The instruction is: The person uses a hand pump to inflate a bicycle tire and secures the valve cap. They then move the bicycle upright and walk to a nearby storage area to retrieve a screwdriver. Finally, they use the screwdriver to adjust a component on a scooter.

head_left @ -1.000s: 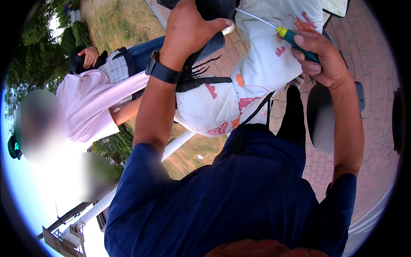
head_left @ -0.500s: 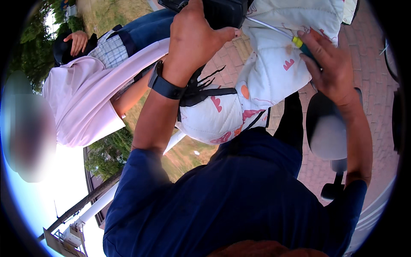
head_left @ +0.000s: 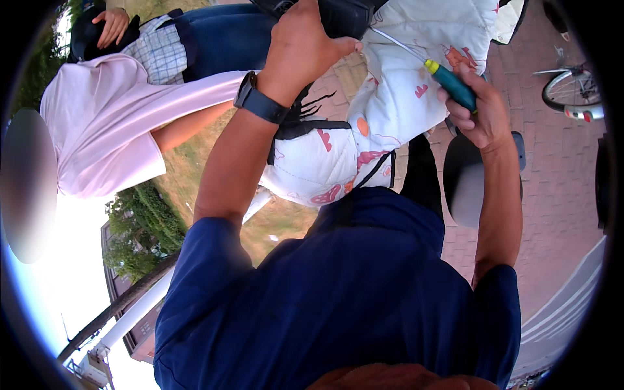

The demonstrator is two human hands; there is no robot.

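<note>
My right hand (head_left: 484,114) is wrapped around a screwdriver (head_left: 453,84) with a dark green handle and a yellow collar. Its thin metal shaft slants up to the left, and the tip meets the right edge of a black plastic part (head_left: 348,18). That part is cut off by the top of the picture, so its kind does not show. My left hand (head_left: 300,45) grips it from the near side, thumb stretched along its lower edge. Beneath the screwdriver spreads a white quilted cover (head_left: 398,97) with pink and orange prints and black trim.
On the left, close to my left arm, is a person in a pale pink top (head_left: 97,123). A rounded grey-black mirror-like part (head_left: 465,182) stands beside my right forearm. Brick paving (head_left: 546,175) lies to the right, with a bicycle wheel (head_left: 575,91) farther off.
My right hand has turned and shifted left, so more of the green handle shows. The shaft still points at the black part, which my left hand keeps holding. The whole view has shifted slightly.
</note>
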